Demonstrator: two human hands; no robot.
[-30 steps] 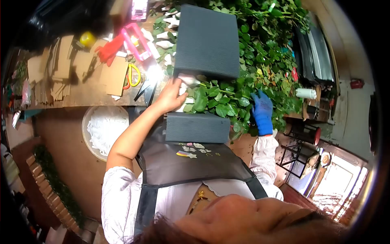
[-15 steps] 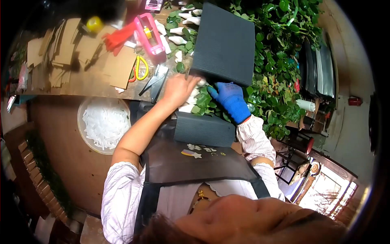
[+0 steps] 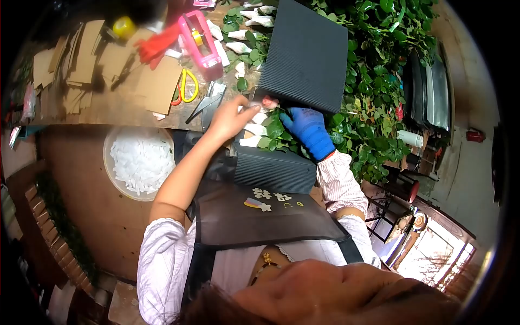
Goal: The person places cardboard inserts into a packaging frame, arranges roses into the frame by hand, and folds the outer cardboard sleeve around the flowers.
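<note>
A pink rose (image 3: 269, 102) with its head bare lies between two pieces of black corrugated board, the large upper one (image 3: 306, 59) and the lower one (image 3: 276, 170). My left hand (image 3: 230, 118), ungloved, is beside the bloom, thumb and fingers pinched on what looks like a white sleeve, mostly hidden. My right hand (image 3: 309, 130), in a blue knit glove, is closed at the rose's leafy stem, under the edge of the upper board. More blooms in white sleeves (image 3: 255, 130) lie just below the rose, beside green leaves (image 3: 275, 129).
Left on the table are a stapler (image 3: 211, 103), yellow-handled scissors (image 3: 189, 86), a pink tape dispenser (image 3: 200, 46), a red glove (image 3: 157, 47) and cardboard pieces (image 3: 157, 89). A bin of white strips (image 3: 138, 162) stands below. Leafy stems (image 3: 374, 81) are heaped at right.
The rose between my hands was covered in white; its pink head now shows. My left hand has drawn back slightly to the left. My right hand stays almost in place.
</note>
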